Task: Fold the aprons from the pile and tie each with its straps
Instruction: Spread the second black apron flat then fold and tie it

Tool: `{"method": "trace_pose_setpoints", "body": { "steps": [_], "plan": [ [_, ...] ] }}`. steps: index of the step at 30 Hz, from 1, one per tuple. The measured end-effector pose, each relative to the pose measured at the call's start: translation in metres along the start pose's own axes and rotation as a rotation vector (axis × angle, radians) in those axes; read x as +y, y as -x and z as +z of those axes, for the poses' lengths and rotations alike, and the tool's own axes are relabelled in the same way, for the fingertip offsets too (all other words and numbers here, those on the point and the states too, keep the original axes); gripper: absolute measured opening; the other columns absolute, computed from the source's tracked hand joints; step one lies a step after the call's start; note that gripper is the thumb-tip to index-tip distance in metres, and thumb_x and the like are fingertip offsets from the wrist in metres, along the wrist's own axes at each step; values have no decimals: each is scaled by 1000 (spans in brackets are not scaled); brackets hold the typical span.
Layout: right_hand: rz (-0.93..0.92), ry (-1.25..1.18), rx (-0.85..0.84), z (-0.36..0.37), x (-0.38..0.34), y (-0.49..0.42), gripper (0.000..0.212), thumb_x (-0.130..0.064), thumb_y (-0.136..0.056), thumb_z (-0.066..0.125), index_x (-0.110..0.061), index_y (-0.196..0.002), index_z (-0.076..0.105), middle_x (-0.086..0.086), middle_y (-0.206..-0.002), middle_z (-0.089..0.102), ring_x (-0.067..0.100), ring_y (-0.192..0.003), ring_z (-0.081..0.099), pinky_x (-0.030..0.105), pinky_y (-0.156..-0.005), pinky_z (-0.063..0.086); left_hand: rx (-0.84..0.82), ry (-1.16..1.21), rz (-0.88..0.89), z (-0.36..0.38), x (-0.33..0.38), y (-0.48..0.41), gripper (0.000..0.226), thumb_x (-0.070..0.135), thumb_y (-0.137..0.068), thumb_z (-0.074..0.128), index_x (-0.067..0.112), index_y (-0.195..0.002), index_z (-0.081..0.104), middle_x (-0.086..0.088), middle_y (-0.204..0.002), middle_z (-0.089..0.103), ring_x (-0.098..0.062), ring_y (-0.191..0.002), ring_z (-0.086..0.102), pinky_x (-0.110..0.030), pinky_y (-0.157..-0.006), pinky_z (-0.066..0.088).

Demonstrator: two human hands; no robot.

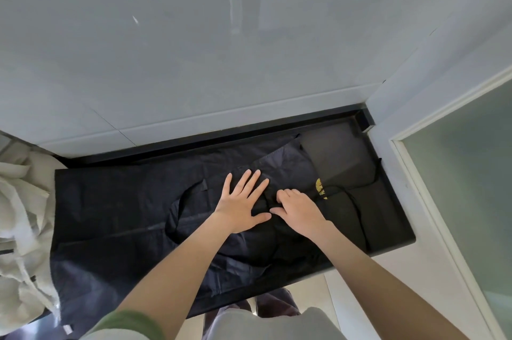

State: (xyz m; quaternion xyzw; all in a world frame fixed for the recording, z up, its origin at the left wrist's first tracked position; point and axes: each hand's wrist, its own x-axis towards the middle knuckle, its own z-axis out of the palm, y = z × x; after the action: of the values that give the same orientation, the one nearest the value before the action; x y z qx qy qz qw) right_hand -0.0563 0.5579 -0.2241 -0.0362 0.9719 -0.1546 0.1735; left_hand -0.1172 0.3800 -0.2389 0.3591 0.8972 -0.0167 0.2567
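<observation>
With the left hand [243, 201] flat on the apron [124, 206] and the right hand [300, 213] pinching its cloth, the hanging part may drag the fold open.

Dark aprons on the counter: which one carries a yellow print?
The folded black apron at the far right; the spread navy apron under the left hand is plain.

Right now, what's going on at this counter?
A person is folding a dark apron spread across the black counter. The left hand lies flat on it, fingers spread, pressing it down. The right hand, close beside it, has its fingers curled into a fold of the cloth. More black fabric with a yellow print lies to the right, and a pale cloth heap to the left. No tied bundle is visible yet.
</observation>
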Motion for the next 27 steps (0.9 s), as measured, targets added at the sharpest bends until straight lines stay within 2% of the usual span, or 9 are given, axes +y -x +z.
{"method": "trace_pose_setpoints", "body": {
  "steps": [4,9,13,15,16,18,20,24,27],
  "plan": [
    [2,-75,-29,-7,-1,-7,34,-37,-100,46,-11,-119,57,4,-113,63,20,-105,57,30,-86,43,17,-15,17,-1,-5,-4,80,74,-83,9,34,-143,-27,6,-150,-35,-16,-137,-34,-52,-110,-22],
    [-17,-208,-93,-15,0,-5,24,-31,-98,53,-14,-115,55,2,-108,65,19,-97,61,28,-81,46,3,3,41,-1,-9,-7,76,70,-93,19,35,-141,-28,6,-147,-37,-14,-135,-36,-52,-109,-23],
    [33,-50,-51,-12,-13,-6,33,-44,-96,51,-13,-109,54,1,-103,63,18,-93,61,29,-81,44,5,21,33,-3,-8,-7,82,76,-83,6,31,-146,-24,7,-147,-36,-13,-136,-34,-51,-109,-22],
    [82,-3,-27,-9,-19,-7,33,-44,-98,46,-14,-111,54,1,-105,63,18,-97,61,30,-84,45,53,60,22,-3,-6,-4,81,68,-92,18,25,-151,-17,4,-150,-32,-15,-141,-28,-49,-111,-20],
    [105,8,-27,-8,-21,-8,32,-42,-98,45,-15,-112,54,2,-107,63,18,-98,60,31,-86,46,112,92,20,-2,-5,-2,81,61,-96,30,21,-153,-11,0,-154,-26,-19,-144,-22,-48,-113,-17],
    [144,22,-38,-8,-24,-7,32,-42,-97,47,-15,-114,52,2,-110,62,19,-101,59,32,-87,47,241,132,33,-2,-2,3,81,47,-92,51,12,-154,13,-9,-161,2,-28,-149,5,-47,-116,-4],
    [180,38,-62,-9,-27,-5,37,-42,-92,51,-15,-117,49,3,-114,59,21,-105,57,34,-88,46,281,181,73,-4,3,9,76,36,-84,61,10,-148,31,-10,-156,26,-28,-142,27,-44,-117,11],
    [251,100,-157,-10,-36,1,58,-42,-84,59,-14,-131,36,7,-128,47,26,-119,46,39,-93,43,221,259,125,-7,14,16,59,32,-85,59,14,-138,37,-2,-140,35,-22,-128,34,-36,-108,25],
    [208,155,-319,-13,-37,9,82,-41,-80,65,-16,-143,19,10,-140,32,29,-131,33,42,-100,39,186,293,129,-9,21,22,31,35,-88,55,16,-113,51,3,-113,43,-21,-110,42,-30,-94,31]
  ]
}}
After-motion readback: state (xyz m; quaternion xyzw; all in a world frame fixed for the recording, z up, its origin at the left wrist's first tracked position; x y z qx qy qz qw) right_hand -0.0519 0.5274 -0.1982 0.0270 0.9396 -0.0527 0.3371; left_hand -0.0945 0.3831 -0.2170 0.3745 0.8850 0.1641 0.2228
